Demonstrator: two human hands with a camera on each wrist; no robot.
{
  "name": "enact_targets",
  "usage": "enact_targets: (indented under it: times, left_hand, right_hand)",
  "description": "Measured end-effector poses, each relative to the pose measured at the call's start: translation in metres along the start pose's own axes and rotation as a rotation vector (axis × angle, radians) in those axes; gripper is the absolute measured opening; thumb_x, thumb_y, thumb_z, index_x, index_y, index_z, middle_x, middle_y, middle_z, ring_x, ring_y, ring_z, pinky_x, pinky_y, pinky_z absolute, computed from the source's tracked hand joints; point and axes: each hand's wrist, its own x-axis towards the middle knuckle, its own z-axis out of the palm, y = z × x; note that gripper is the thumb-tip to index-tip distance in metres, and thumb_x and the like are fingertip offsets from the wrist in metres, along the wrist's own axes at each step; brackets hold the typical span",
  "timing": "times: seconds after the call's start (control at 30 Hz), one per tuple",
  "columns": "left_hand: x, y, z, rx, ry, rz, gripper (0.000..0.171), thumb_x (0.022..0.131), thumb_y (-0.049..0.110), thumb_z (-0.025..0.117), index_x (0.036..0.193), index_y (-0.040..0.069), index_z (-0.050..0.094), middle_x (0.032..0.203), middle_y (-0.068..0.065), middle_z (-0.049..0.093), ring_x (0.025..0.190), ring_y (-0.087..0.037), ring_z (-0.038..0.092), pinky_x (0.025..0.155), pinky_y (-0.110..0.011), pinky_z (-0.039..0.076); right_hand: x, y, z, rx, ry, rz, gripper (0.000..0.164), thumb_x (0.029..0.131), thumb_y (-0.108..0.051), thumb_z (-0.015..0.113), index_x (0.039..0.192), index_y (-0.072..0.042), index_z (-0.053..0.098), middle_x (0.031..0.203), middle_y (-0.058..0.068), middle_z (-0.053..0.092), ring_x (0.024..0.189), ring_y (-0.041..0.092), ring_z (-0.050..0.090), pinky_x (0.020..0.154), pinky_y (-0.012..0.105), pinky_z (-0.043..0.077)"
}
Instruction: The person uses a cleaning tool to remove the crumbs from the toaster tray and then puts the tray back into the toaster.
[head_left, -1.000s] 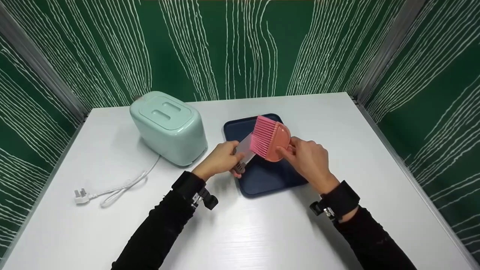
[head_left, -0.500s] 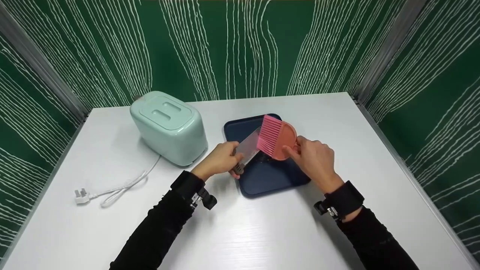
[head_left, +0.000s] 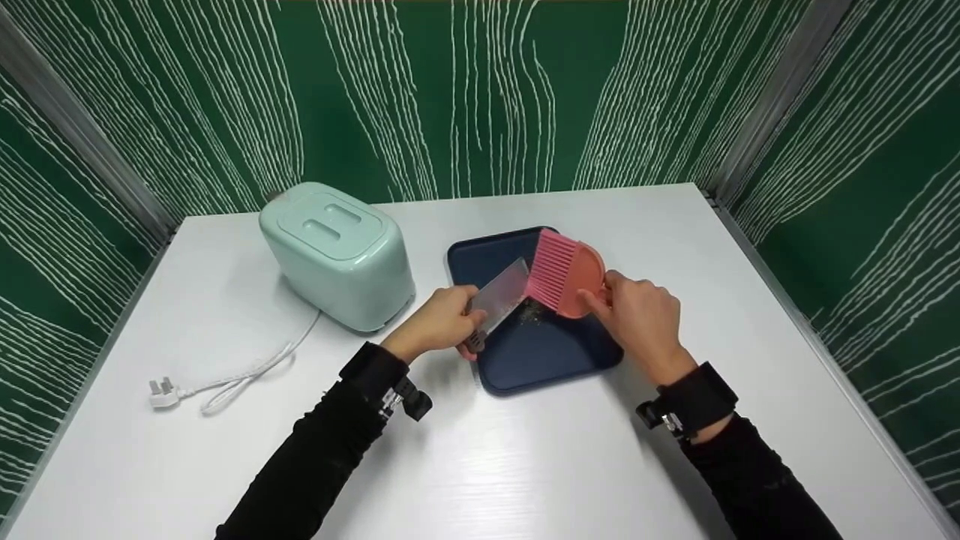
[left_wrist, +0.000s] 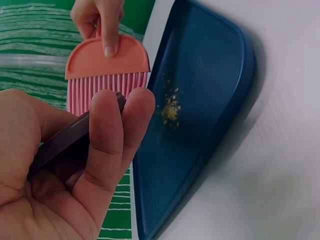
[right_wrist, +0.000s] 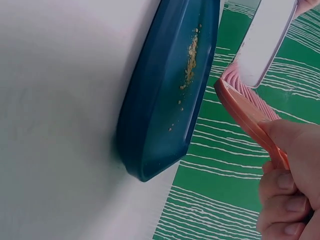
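My left hand [head_left: 441, 321] grips the grey end of a thin metal crumb tray [head_left: 501, 294], which is held tilted above a dark blue tray [head_left: 559, 352]. My right hand [head_left: 643, 319] holds a coral hand brush [head_left: 587, 277] by its handle, thumb pressed on the brush head. In the right wrist view, the pink bristles [right_wrist: 244, 90] bend against the far end of the crumb tray [right_wrist: 267, 42]. Below them, yellowish crumbs [left_wrist: 170, 109] lie scattered on the blue tray. From the left wrist, fingers hide most of the crumb tray; its dark grey end [left_wrist: 62, 140] shows.
A mint-green toaster [head_left: 337, 259] stands at the left back on the white table [head_left: 450, 465]. Its white cord [head_left: 259, 371] lies loosely folded in front, ending in a plug [head_left: 163, 392]. Green walls [head_left: 502, 97] with white streaks enclose the back and sides.
The brush has moved right along the crumb tray to its far end, baring more of its surface. Crumbs now show on the blue tray beneath. My left hand has barely moved.
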Motion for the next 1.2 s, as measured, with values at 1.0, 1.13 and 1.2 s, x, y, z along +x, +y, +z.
enact_targets:
  times: [1.0,1.13,1.2]
  left_hand:
    - [-0.003,-0.003,0.004,-0.044,-0.034,-0.005,0.018,0.109,0.006,0.05,0.122,-0.004,0.058,0.097,-0.025,0.074,0.067,-0.019,0.078,0.069,-0.049,0.067]
    - [-0.001,-0.003,0.005,-0.065,-0.038,-0.016,0.018,0.109,0.006,0.05,0.122,-0.004,0.058,0.099,-0.027,0.074,0.066,-0.02,0.077,0.066,-0.044,0.067]
    - [-0.001,-0.003,0.004,-0.066,-0.035,-0.02,0.018,0.109,0.006,0.051,0.122,-0.004,0.058,0.101,-0.027,0.074,0.066,-0.02,0.077,0.066,-0.043,0.067]
  right_hand:
    - [0.007,-0.005,-0.002,0.0,0.223,-0.024,0.046,0.098,-0.045,0.078,0.084,-0.005,0.06,0.061,0.016,0.066,0.046,0.036,0.061,0.042,0.039,0.035]
    - [0.007,-0.004,0.002,-0.022,0.221,-0.035,0.045,0.097,-0.045,0.078,0.084,-0.006,0.06,0.06,0.016,0.065,0.046,0.038,0.061,0.041,0.043,0.038]
    - [0.007,-0.003,0.003,-0.029,0.208,-0.039,0.044,0.097,-0.044,0.079,0.084,-0.006,0.061,0.059,0.016,0.065,0.047,0.039,0.061,0.041,0.042,0.037]
